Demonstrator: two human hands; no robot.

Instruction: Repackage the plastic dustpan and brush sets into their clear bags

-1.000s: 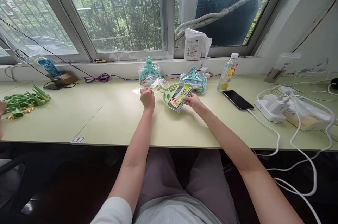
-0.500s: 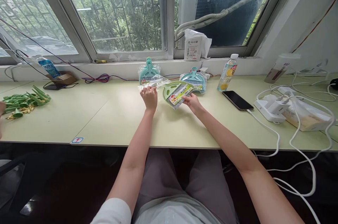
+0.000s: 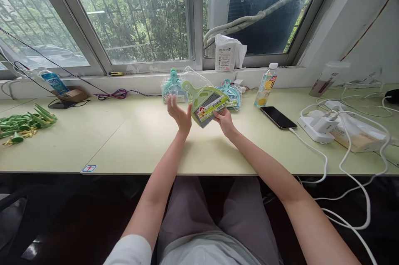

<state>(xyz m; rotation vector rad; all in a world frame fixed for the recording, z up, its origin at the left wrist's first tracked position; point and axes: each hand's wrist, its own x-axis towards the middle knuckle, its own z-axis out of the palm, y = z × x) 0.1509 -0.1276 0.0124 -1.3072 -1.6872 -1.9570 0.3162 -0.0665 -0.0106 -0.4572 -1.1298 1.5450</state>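
Observation:
A green dustpan and brush set [image 3: 206,102] with a printed label is held tilted above the table. My right hand [image 3: 225,122] is closed on its lower right edge. Clear plastic wrap [image 3: 197,75] rises loosely behind its handle. Just left of the set, my left hand [image 3: 180,115] is open with its fingers spread, holding nothing. Behind my hands lie two blue-green wrapped dustpan sets, one at the left [image 3: 173,86] and one at the right [image 3: 233,94], the latter partly hidden by the green one.
On the right are a drink bottle [image 3: 266,85], a phone [image 3: 278,117], a power strip [image 3: 318,127] and white cables. Green artificial stems [image 3: 28,122] lie at the left. A blue-labelled bottle [image 3: 54,82] leans in a small box. A tissue pack [image 3: 227,55] stands on the sill.
My left hand has let go of the plastic wrap and opened. The wrap now stands up behind the handle. The green set has turned, showing its label more squarely.

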